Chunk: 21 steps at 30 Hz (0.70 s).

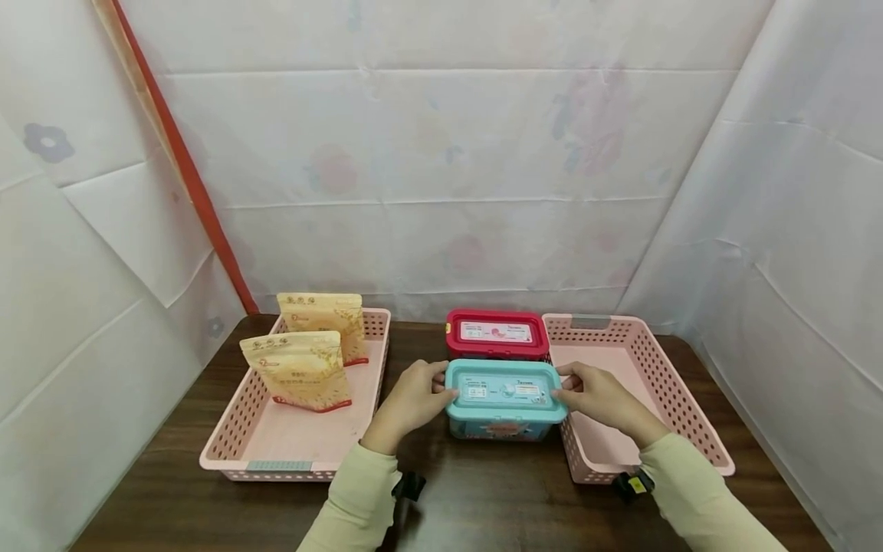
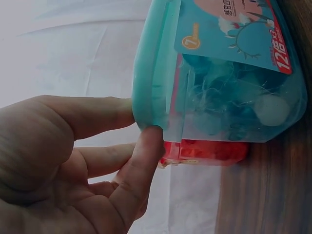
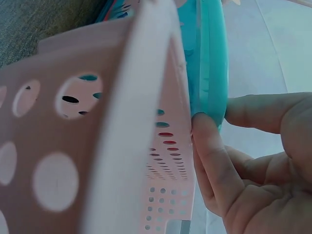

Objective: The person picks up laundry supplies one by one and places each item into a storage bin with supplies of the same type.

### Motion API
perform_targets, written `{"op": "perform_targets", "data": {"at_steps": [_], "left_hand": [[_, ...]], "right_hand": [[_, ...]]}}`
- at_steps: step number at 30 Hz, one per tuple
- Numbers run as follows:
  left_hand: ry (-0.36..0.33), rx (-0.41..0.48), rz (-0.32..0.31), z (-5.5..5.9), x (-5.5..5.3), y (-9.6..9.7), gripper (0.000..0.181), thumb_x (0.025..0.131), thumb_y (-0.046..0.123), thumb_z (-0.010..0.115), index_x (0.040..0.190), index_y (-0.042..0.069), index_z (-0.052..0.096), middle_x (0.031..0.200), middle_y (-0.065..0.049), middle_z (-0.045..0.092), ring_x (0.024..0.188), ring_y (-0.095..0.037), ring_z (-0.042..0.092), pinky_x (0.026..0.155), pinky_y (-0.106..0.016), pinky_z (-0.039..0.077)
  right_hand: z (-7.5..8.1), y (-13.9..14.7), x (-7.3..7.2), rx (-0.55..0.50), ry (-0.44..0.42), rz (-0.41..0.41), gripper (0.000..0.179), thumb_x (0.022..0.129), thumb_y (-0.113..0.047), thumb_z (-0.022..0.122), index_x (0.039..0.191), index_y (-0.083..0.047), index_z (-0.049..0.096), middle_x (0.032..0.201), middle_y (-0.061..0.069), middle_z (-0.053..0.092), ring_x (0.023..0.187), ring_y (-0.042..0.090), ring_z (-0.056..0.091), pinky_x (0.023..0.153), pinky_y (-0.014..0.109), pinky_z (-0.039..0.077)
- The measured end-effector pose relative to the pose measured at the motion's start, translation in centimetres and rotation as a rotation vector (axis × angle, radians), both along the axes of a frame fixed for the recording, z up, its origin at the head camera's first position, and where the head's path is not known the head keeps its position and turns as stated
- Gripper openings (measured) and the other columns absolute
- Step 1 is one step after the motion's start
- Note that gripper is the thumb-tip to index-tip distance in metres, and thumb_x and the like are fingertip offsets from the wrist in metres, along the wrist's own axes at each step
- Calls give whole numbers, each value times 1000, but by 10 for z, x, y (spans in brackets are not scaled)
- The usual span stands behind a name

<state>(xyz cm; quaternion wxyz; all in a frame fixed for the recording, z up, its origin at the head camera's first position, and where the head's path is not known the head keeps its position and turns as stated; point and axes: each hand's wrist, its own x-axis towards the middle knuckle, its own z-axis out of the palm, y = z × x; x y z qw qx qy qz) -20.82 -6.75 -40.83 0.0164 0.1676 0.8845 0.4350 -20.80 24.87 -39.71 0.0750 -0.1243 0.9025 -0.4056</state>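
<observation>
A teal lidded plastic box (image 1: 507, 399) with a see-through body stands on the dark wooden table, between two pink baskets. My left hand (image 1: 417, 399) pinches the left end of its lid, thumb on top and fingers under the rim, as the left wrist view shows close up. At the opposite end my right hand (image 1: 600, 395) pinches the lid rim the same way, just above the wall of the right pink basket (image 1: 690, 406). Directly behind the teal box is a red lidded box (image 1: 497, 335) of similar shape, its front partly hidden.
The left pink basket (image 1: 228, 429) holds two yellow pouches, a front pouch (image 1: 300, 372) and a rear pouch (image 1: 345, 318), both upright. Bare dark table (image 1: 483, 498) lies in front of the teal box. A pale patterned sheet (image 1: 441, 153) hangs behind and at both sides.
</observation>
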Motion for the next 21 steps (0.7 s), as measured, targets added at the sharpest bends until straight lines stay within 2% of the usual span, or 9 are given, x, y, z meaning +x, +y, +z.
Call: {"op": "perform_targets", "data": {"at_steps": [13, 21], "left_hand": [[3, -40, 6, 6, 2, -9, 51, 90, 9, 75, 133, -13, 57, 97, -11, 57, 88, -20, 60, 78, -36, 56], [12, -65, 38, 5, 6, -20, 50, 89, 10, 77, 131, -11, 59, 96, -10, 58, 88, -19, 61, 79, -37, 56]], "right_hand": [[2, -8, -2, -17, -31, 23, 48, 95, -15, 70, 129, 13, 53, 92, 9, 63, 77, 19, 61, 64, 32, 53], [1, -18, -2, -45, -34, 66, 43, 94, -13, 69, 125, 13, 54, 93, 9, 61, 80, 19, 58, 64, 29, 52]]}}
